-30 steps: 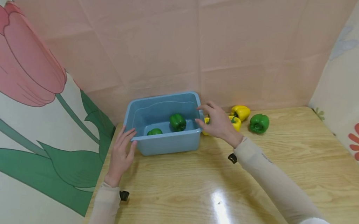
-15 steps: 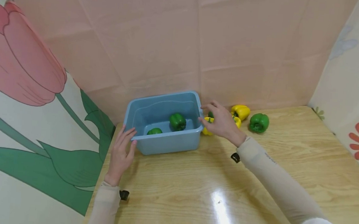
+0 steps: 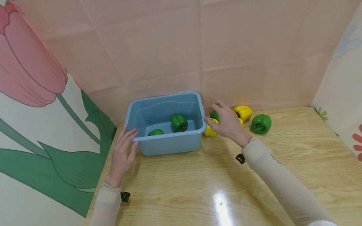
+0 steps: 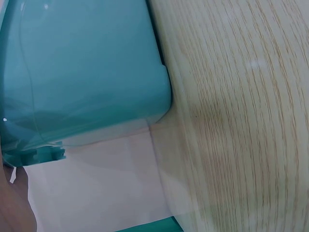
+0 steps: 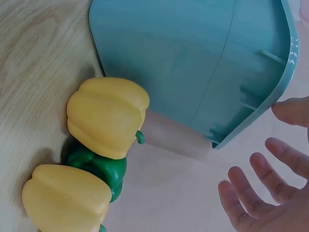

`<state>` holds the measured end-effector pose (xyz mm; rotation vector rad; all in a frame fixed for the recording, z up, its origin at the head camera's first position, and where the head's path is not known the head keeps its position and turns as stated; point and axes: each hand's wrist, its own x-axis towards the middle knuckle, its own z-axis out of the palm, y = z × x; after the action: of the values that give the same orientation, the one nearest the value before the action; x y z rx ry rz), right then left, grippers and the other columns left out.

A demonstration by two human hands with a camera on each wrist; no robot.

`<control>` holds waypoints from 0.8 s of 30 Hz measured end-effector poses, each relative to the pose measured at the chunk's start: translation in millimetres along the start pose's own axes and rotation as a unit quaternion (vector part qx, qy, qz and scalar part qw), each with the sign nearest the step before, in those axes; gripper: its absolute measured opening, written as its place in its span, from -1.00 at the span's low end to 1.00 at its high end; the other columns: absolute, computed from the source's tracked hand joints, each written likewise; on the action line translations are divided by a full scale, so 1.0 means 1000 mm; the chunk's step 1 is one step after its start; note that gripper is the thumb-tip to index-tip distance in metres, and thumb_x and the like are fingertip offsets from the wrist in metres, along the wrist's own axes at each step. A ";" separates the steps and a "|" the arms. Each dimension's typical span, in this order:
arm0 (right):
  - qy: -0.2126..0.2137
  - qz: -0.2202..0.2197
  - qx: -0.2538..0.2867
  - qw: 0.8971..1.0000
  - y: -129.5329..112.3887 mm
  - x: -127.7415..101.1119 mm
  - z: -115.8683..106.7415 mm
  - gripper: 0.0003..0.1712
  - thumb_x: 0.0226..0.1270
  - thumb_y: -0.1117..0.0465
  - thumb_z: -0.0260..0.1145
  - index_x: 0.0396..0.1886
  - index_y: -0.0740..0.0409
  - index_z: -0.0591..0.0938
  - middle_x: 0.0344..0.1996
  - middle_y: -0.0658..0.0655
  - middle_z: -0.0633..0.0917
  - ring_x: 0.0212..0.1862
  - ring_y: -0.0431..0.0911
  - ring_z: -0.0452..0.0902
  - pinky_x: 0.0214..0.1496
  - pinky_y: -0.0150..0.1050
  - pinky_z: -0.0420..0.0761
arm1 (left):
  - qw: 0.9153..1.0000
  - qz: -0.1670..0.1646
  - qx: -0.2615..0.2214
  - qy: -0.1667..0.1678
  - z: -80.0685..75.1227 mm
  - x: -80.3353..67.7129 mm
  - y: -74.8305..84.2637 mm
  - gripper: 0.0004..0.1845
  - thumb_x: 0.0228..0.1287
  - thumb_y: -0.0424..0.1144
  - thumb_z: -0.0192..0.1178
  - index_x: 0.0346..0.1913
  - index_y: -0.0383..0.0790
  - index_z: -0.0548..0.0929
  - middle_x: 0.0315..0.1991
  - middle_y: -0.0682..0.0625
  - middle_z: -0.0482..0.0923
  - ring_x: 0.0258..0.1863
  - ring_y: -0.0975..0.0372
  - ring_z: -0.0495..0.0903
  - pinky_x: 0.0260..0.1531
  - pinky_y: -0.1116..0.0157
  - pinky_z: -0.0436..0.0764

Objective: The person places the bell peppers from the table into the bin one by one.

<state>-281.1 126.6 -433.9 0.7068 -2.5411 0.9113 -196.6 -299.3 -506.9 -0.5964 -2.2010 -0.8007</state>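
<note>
The right hand (image 3: 228,123) hovers over the cluster of peppers beside the blue tub (image 3: 165,145), fingers spread and slightly bent, holding nothing — the right wrist view shows the palm bare and the fingertips (image 5: 241,193) apart. Directly under it lies the nearest yellow pepper (image 3: 209,129), tucked against the tub's right wall; in the right wrist view that pepper (image 5: 107,116) lies on its side, stem pointing away from the wooden table (image 3: 258,190) toward the pink backdrop, with a green pepper (image 5: 101,166) pressed against it and another yellow one (image 5: 65,198) just beyond. So the pepper sits below and a little tub-side of the palm, the right hand far nearer than the left. The left hand (image 3: 122,156) rests flat at the tub's near left corner, fingers straight, touching the wall. Two green peppers (image 3: 179,122) already lie inside the tub.
</note>
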 end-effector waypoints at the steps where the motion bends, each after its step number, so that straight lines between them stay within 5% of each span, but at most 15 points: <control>1: 0.001 0.000 0.001 1.000 0.001 0.000 0.000 -0.54 0.40 0.08 0.52 0.18 0.20 0.72 0.09 0.22 0.68 0.08 0.16 0.66 0.16 0.16 0.71 | 1.000 0.000 0.000 0.000 0.000 0.000 0.000 -0.63 0.55 -0.36 0.22 0.33 -0.29 0.68 0.37 -0.21 0.62 0.56 -0.32 0.31 0.65 -0.13 0.27; 24: 0.007 0.011 0.013 1.000 0.014 -0.001 -0.001 -0.54 0.39 0.11 0.54 0.19 0.21 0.72 0.09 0.22 0.65 0.08 0.15 0.63 0.16 0.15 0.72 | 1.000 -0.006 0.003 -0.009 -0.002 0.000 0.003 -0.64 0.57 -0.36 0.20 0.33 -0.30 0.67 0.38 -0.22 0.61 0.57 -0.32 0.29 0.65 -0.16 0.26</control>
<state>-288.4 136.6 -440.7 0.6797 -2.5338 0.9536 -194.3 -298.7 -505.0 -0.5885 -2.2241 -0.7979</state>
